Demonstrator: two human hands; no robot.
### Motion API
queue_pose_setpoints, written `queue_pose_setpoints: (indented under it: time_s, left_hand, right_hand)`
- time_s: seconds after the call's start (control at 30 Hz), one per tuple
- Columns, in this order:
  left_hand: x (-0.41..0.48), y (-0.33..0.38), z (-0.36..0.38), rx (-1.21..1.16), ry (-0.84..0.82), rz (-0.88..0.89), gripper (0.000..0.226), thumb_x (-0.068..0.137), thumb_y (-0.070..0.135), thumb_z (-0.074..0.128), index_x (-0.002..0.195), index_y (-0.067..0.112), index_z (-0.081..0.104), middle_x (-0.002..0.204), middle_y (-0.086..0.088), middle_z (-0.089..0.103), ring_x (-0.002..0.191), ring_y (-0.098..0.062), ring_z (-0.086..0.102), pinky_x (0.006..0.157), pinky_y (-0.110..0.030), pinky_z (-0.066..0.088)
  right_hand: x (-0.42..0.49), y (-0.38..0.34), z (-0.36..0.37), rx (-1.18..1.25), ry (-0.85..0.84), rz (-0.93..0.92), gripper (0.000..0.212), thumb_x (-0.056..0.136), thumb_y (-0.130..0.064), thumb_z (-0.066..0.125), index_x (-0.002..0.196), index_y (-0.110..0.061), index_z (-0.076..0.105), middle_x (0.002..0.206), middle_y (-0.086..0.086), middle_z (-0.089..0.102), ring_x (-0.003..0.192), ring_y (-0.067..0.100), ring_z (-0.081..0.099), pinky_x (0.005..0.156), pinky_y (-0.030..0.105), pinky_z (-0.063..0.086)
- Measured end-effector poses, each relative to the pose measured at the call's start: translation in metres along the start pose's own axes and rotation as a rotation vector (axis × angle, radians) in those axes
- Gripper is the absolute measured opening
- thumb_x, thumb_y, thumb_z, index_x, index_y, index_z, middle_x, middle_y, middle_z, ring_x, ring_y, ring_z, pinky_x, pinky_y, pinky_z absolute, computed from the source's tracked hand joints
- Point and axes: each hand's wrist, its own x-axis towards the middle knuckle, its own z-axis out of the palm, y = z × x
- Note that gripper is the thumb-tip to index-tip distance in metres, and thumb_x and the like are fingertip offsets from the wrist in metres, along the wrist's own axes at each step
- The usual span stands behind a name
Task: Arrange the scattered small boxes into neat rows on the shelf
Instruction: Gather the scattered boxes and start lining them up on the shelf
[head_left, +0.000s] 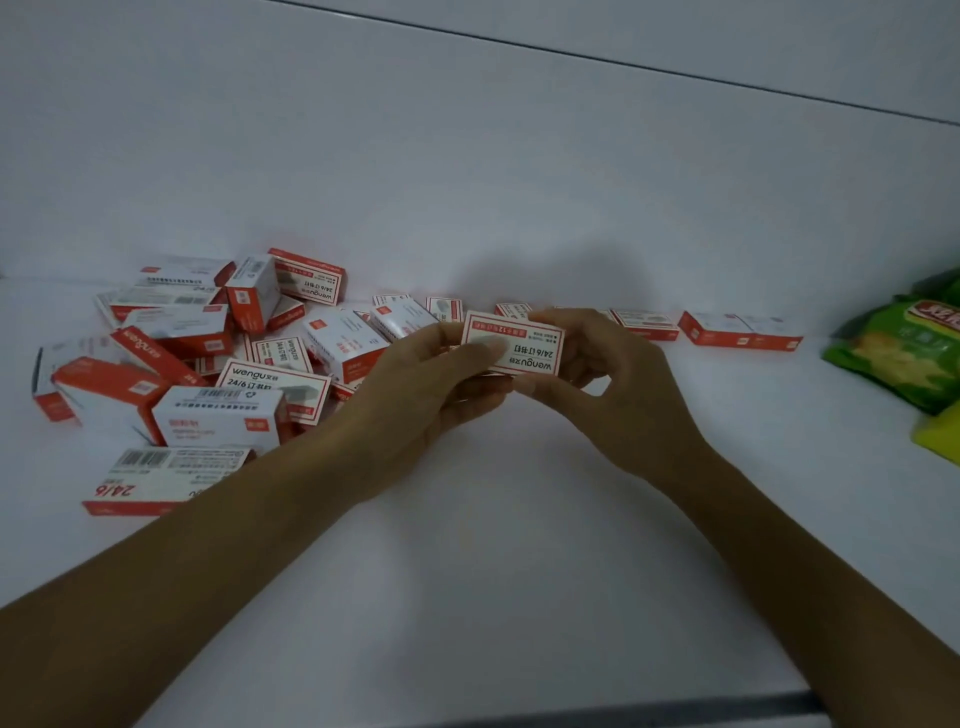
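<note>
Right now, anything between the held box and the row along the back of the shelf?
Nothing visible. Both hands, left hand and right hand, hold the box just in front of the row of flat boxes. The loose pile sits left; the green packet lies far right, clear of it.

Shelf: white, smooth surface (493, 571), dark front edge.
Back wall: plain white panel (467, 156), thin dark seam above.
Light: dim, soft shadows.
</note>
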Motion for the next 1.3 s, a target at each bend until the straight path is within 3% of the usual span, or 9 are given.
queue_pose_setpoints:
  time_s: [0.13,0.33,0.53,0.63,0.77,0.93,1.03,1.17,1.3]
  left_hand:
    - [-0.001,-0.002,0.0,0.028,0.022,0.042,0.017,0.088,0.009,0.056,0.104,0.008,0.06,0.095,-0.007,0.073,0.082,-0.015,0.07,0.066,-0.021,0.055]
    - [-0.004,-0.003,-0.002,0.127,-0.004,0.062,0.015,0.089,0.009,0.055,0.104,0.009,0.058,0.095,-0.006,0.073,0.085,-0.016,0.07,0.072,-0.023,0.056]
    - [-0.01,-0.012,-0.002,1.006,0.033,0.38,0.07,0.084,0.029,0.063,0.142,0.026,0.024,0.127,0.01,0.052,0.108,-0.007,0.055,0.089,-0.027,0.051]
    - [-0.012,-0.012,0.009,0.945,0.037,0.333,0.072,0.083,0.033,0.062,0.144,0.026,0.023,0.131,0.011,0.047,0.111,-0.006,0.052,0.088,-0.022,0.048]
    - [-0.009,-0.007,0.046,0.731,-0.071,0.156,0.061,0.075,0.054,0.052,0.128,0.024,0.049,0.123,0.006,0.06,0.104,-0.008,0.06,0.092,-0.033,0.05]
    - [-0.002,-0.004,0.114,0.38,-0.036,0.104,0.029,0.091,0.032,0.051,0.117,0.018,0.057,0.108,0.002,0.068,0.1,-0.014,0.065,0.092,-0.034,0.05]
    - [0.01,-0.011,0.134,0.233,0.108,0.08,0.029,0.097,0.022,0.046,0.124,0.014,0.052,0.106,-0.004,0.069,0.09,-0.017,0.069,0.087,-0.037,0.054]
    - [0.02,-0.021,0.137,0.3,0.055,0.083,0.024,0.098,0.02,0.043,0.122,0.021,0.048,0.108,-0.003,0.066,0.087,-0.017,0.069,0.074,-0.027,0.057]
    - [0.026,-0.032,0.138,0.687,-0.028,0.184,0.033,0.097,0.022,0.044,0.131,0.021,0.044,0.109,-0.006,0.063,0.091,-0.019,0.065,0.077,-0.028,0.057]
  right_hand:
    - [0.0,0.0,0.002,-0.011,-0.018,-0.007,0.048,0.075,-0.041,0.068,0.118,-0.025,0.053,0.097,-0.026,0.058,0.08,0.005,0.063,0.066,0.021,0.054]
    - [-0.003,0.006,0.002,-0.139,-0.008,-0.065,0.053,0.07,-0.042,0.07,0.114,-0.015,0.057,0.102,-0.009,0.062,0.081,-0.002,0.058,0.072,0.013,0.05]
    - [0.0,0.005,-0.022,-0.209,-0.027,0.064,0.047,0.073,-0.04,0.074,0.113,-0.019,0.06,0.105,-0.004,0.067,0.084,0.004,0.061,0.071,0.015,0.05]
    - [-0.01,0.003,-0.047,-0.208,-0.001,0.115,0.043,0.072,-0.043,0.073,0.107,-0.022,0.061,0.1,-0.008,0.067,0.078,0.003,0.063,0.069,0.02,0.053]
    - [-0.026,-0.001,-0.069,-0.063,0.149,0.169,0.045,0.068,-0.051,0.069,0.098,-0.019,0.06,0.09,-0.013,0.065,0.073,-0.004,0.061,0.059,0.008,0.046]
    - [-0.028,0.003,-0.075,-0.148,0.302,0.111,0.041,0.07,-0.06,0.062,0.095,-0.029,0.05,0.087,-0.017,0.06,0.07,0.004,0.06,0.056,0.012,0.045]
    - [-0.031,0.01,-0.081,-0.227,0.194,0.071,0.049,0.071,-0.055,0.068,0.108,-0.026,0.053,0.095,-0.016,0.06,0.075,0.003,0.055,0.063,0.012,0.042]
    - [-0.025,0.026,-0.109,-0.105,0.052,0.159,0.039,0.075,-0.057,0.06,0.103,-0.03,0.057,0.088,-0.016,0.066,0.074,0.002,0.061,0.065,0.019,0.048]
    - [-0.006,0.048,-0.131,0.027,-0.054,0.27,0.033,0.084,-0.043,0.059,0.11,-0.023,0.056,0.087,-0.008,0.067,0.072,0.008,0.065,0.062,0.021,0.051]
